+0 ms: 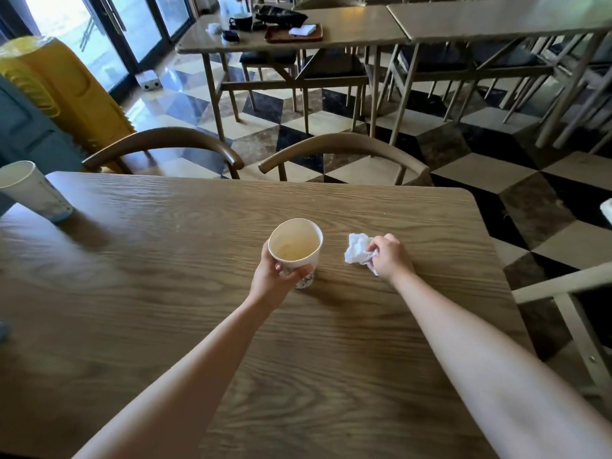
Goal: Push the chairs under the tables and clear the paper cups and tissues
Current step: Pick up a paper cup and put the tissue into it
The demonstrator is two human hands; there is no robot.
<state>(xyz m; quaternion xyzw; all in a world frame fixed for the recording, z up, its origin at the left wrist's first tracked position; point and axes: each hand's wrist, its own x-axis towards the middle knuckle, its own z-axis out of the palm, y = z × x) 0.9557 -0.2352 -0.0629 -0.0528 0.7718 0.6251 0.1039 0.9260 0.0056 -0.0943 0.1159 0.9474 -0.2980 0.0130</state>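
My left hand grips a white paper cup near the middle of the wooden table; the cup is tilted toward me and looks empty inside. To its right, my right hand pinches a crumpled white tissue that rests on the tabletop. A second paper cup stands at the table's far left edge. Two chairs with curved wooden backs are tucked against the table's far side.
A chair frame stands at the right of the table. Behind, further tables hold a brown tray, a dark cup and a tissue, with chairs beneath. A yellow object stands at the left by the glass doors.
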